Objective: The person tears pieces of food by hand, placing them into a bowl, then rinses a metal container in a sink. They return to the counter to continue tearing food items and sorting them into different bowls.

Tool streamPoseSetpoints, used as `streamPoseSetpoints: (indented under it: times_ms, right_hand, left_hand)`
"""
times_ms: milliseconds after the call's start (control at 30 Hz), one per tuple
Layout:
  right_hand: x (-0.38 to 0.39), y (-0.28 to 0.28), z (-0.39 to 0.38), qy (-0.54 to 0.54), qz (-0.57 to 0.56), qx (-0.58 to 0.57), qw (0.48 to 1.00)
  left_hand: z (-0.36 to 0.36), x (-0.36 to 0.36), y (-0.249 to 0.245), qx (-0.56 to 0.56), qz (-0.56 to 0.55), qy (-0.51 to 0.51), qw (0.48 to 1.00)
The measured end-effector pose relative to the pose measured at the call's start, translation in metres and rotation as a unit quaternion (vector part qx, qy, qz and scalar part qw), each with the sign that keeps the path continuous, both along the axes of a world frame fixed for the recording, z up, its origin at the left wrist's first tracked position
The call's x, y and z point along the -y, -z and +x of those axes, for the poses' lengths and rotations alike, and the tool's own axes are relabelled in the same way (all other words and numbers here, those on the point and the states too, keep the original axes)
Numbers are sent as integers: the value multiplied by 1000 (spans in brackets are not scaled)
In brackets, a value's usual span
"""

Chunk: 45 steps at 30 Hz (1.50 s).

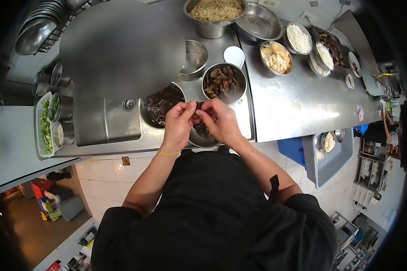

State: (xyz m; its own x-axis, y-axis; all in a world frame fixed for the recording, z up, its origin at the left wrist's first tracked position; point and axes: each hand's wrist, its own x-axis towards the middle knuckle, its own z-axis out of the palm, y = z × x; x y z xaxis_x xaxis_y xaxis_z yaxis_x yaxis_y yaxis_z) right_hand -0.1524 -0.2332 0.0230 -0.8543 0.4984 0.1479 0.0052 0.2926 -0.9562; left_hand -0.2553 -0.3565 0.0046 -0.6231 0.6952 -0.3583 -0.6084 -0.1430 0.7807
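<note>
My left hand [177,126] and my right hand [222,122] meet over a metal bowl [205,142], both with fingers pinched on a small dark piece of wood ear mushroom [198,106]. The fingers partly hide the piece. More dark pieces [201,130] lie in the bowl beneath my hands. Just beyond my right hand, a second metal bowl [236,95] holds larger brown wood ear mushrooms [222,81]. Left of my left hand, a round bowl [143,116] contains dark liquid with bits floating in it.
A steel sink [108,122] lies to the left, beside a basket of green vegetables [45,126]. Noodles [216,9] fill a bowl at the back. Several food bowls stand on the right counter [285,108]; a grey tub [337,158] sits below. A blurred patch covers the upper left.
</note>
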Motion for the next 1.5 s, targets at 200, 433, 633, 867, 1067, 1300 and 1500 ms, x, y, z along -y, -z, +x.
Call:
streamPoseSetpoints:
  times_ms: [200, 433, 633, 867, 1067, 1300, 1500]
  right_hand:
    - [-9, 0, 6, -17, 126, -68, 990]
    - [-17, 10, 13, -38, 92, -71, 992]
    - [-15, 26, 27, 48, -160, -33, 985]
    - [-18, 51, 33, -62, 220, 60, 972]
    - [13, 43, 13, -47, 156, 109, 981]
    - [43, 28, -27, 11, 121, 99, 988]
    - [52, 10, -44, 45, 86, 78, 992]
  left_hand:
    - [9, -5, -14, 54, 3, 16, 998]
    - [8, -4, 0, 26, 14, 66, 997]
    - [0, -15, -8, -133, -48, 67, 988]
    - [-104, -75, -10, -385, -78, -17, 919]
    - [-143, -35, -18, -542, -220, 142, 798]
    - [-120, 27, 53, -735, -315, 275, 534]
    - [-127, 35, 18, -584, -225, 220, 748]
